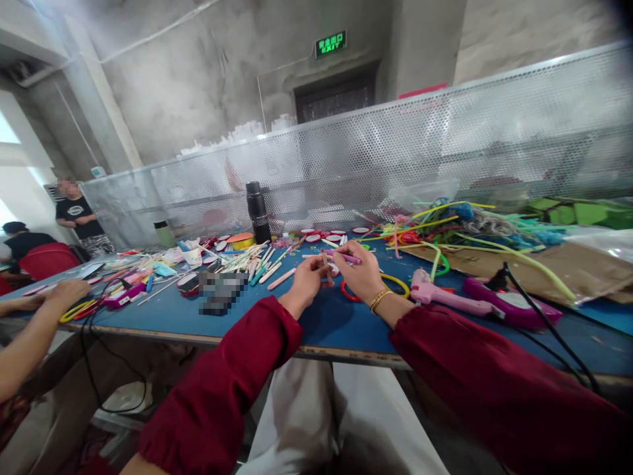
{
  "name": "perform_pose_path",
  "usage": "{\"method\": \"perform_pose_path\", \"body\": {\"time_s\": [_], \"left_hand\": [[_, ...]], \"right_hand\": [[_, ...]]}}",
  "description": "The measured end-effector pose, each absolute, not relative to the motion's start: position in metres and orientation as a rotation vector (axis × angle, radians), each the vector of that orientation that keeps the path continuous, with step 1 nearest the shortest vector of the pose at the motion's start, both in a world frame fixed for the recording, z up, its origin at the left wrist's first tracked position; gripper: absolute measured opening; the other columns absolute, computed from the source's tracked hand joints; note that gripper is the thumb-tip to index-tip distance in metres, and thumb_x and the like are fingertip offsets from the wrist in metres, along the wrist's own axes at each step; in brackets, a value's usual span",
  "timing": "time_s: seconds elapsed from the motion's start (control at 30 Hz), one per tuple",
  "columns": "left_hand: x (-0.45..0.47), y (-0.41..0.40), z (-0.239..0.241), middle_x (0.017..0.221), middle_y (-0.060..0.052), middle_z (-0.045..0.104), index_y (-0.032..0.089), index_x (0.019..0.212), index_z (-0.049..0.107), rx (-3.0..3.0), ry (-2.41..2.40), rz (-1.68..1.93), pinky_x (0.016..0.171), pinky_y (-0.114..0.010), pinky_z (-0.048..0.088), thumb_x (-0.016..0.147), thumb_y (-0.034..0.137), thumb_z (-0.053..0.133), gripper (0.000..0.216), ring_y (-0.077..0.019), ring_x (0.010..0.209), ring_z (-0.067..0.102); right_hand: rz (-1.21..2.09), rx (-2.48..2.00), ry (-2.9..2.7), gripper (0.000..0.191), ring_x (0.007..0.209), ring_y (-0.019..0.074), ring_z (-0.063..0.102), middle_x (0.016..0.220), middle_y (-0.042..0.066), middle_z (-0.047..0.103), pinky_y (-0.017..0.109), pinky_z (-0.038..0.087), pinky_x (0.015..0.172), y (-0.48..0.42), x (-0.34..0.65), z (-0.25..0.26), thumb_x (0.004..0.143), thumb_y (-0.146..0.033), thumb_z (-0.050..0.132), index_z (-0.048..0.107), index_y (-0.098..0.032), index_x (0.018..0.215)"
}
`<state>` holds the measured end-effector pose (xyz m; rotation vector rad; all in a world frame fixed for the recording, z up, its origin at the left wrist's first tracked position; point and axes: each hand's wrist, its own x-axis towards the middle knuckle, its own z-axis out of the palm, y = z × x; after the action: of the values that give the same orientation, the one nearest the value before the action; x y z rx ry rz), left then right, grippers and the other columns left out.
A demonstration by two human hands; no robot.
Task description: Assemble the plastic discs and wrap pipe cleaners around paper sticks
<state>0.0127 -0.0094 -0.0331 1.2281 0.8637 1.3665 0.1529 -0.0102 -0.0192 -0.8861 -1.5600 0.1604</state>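
Over the near part of the blue table, my left hand [307, 280] pinches a small brownish-pink strip-like piece [325, 265]; its exact kind is too small to make out. My right hand [364, 272], with a gold bracelet at the wrist, has its fingers closed around a slim purple pen-like stick [350, 258]. The two hands are close together, and the stick's front end is at the piece. Beneath and beside the right hand lie a red ring and a yellow ring [403, 285]. A pink glue gun [445, 295] rests to the right of that hand.
A purple power strip [514, 307] with a black cable sits at right, before a heap of coloured pipe cleaners [459, 224] on cardboard. Phones [225, 292], sticks and a black bottle [258, 214] stand or lie left. A co-worker's hands [69, 293] are at far left. Perforated metal panels [346, 158] border the table's back.
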Motion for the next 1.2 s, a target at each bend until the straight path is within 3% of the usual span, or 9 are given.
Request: {"method": "perform_pose_path", "body": {"time_s": [1.2], "left_hand": [[0.0110,-0.0098,-0.0332,0.096,-0.008,0.071,0.017,0.099,0.068,1.239,0.849,1.364,0.065,-0.028,0.058,0.078,0.026,0.080,0.025,-0.0197,0.083,0.071]], "right_hand": [[0.152,-0.863,-1.585,0.011,0.064,0.0161,0.052,0.070,-0.001,0.061,0.029,0.038,0.063,-0.0089,0.1528,-0.0205,0.085,-0.028,0.060,0.059,-0.024,0.075]]}}
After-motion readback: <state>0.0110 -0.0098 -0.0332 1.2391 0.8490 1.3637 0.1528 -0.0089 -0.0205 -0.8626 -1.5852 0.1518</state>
